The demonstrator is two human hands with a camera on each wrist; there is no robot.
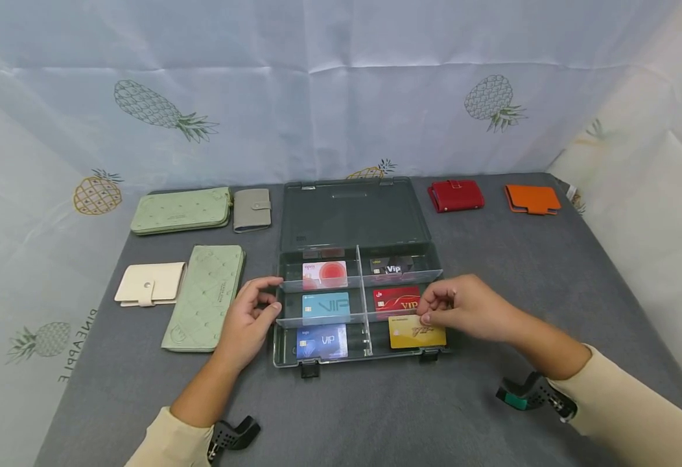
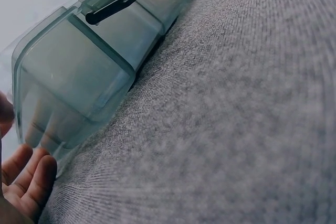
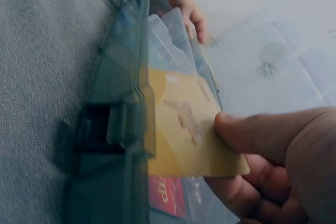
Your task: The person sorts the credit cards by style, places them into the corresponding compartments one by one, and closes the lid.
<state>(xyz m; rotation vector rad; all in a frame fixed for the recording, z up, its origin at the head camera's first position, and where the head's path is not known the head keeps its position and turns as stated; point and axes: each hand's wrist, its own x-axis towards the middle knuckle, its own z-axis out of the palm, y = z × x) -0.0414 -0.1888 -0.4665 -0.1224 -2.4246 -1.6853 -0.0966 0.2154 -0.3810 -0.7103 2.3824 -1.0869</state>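
Observation:
A clear grey plastic box lies open on the grey cloth, lid flat behind it. Its six compartments hold cards: pink, black VIP, light blue VIP, red VIP and dark blue VIP. My right hand pinches a gold card by its right end, over the front right compartment. In the right wrist view the thumb of that hand lies on the tilted gold card. My left hand holds the box's left wall, thumb at the rim, fingers curled against it; its fingers show beside the box corner.
Wallets lie around the box: a long green one and a grey one at the back left, a cream one and a quilted green one at the left, red and orange at the back right. Pineapple-print cloth hangs behind.

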